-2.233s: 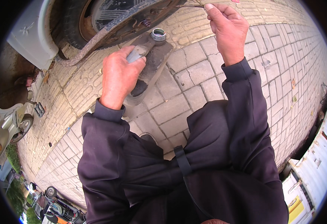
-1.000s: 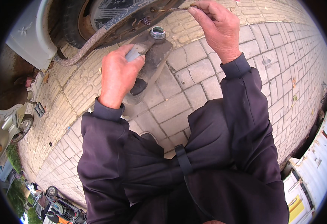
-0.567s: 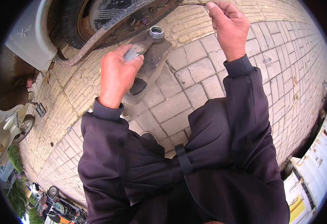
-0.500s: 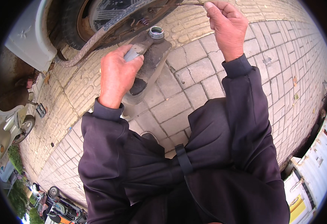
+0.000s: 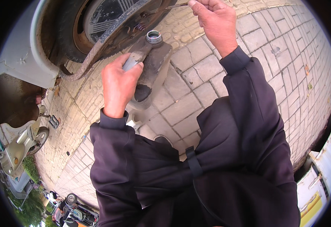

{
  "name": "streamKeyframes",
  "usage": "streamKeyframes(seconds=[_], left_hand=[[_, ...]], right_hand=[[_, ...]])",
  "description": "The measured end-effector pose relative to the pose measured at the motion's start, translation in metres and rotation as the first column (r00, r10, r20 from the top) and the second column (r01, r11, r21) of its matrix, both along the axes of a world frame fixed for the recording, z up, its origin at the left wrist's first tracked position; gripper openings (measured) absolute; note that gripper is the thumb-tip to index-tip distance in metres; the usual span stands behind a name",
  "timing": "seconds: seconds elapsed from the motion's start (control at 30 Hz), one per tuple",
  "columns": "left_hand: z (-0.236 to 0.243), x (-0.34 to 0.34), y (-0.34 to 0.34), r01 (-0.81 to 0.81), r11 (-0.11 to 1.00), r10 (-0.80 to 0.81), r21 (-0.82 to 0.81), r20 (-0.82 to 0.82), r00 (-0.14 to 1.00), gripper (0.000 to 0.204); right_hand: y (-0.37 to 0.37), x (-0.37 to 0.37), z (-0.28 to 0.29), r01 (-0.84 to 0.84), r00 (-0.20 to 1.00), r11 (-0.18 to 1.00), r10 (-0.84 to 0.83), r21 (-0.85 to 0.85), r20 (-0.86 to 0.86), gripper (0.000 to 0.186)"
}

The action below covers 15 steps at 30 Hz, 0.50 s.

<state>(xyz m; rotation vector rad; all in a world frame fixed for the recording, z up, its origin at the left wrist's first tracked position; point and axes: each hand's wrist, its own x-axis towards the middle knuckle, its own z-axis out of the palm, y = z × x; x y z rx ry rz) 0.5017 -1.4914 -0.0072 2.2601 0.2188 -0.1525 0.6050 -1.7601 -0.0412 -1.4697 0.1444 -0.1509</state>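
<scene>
My left hand (image 5: 117,85) is closed round the handle of a grimy grey plastic jug (image 5: 156,66). The jug's threaded neck is uncapped, and its lower part is paler than the dark-stained side. Farther forward on the right, my right hand (image 5: 219,26) pinches the end of a thin dark rod (image 5: 177,5) between thumb and fingers. That rod reaches left to a dirty, dark metal part beside a vehicle wheel (image 5: 110,17). A small coil spring (image 5: 140,26) shows on this part, just beyond the jug's neck. I cannot tell how the rod's far end sits there.
A rusty curved bar (image 5: 91,55) runs in front of the wheel, beside a pale body panel (image 5: 20,49). Paving bricks (image 5: 180,109) lie below me. Another pale vehicle (image 5: 20,151) stands at left, and a whitish metal structure (image 5: 326,162) at far right.
The whole view has shifted slightly, so most things sit a little differently in the picture. Both hands keep their grips; my right hand appears slightly farther left, nearer the wheel.
</scene>
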Motion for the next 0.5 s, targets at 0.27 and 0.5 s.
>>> streamKeyframes(seconds=[0.27,0.5], left_hand=[[0.002,0.000,-0.003,-0.031,0.999,0.030,-0.020,-0.028,0.999,0.048],[0.000,-0.002,-0.005,-0.017,0.999,0.016,-0.042,-0.035,0.999,0.046]], right_hand=[[-0.003,-0.001,0.009,0.041,0.993,0.997,-0.033,-0.065,0.117,0.014],[-0.030,-0.008,0.026,-0.137,0.989,0.987,0.131,-0.085,-0.074,0.016]])
